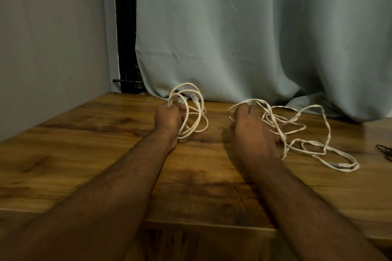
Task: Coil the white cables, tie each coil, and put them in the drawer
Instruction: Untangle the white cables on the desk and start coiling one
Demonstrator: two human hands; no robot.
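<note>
My left hand [167, 119] grips a coil of white cable [194, 110] with several loops, held just above the wooden table [84, 154]; a clear plug hangs inside the loops. My right hand [249, 123] holds a strand of the same white cable, which arches over its fingers. To its right the loose cable [307, 140] sprawls in tangled loops across the table, its far loop ending near a plug at the right. I cannot see the fingertips of either hand, and no drawer shows from above.
A pale green curtain [254, 38] hangs behind the table and drapes onto its back edge. A grey wall [53, 48] closes the left side. A dark thin item [385, 150] lies at the table's right edge. The table's front edge [207, 228] runs below my forearms.
</note>
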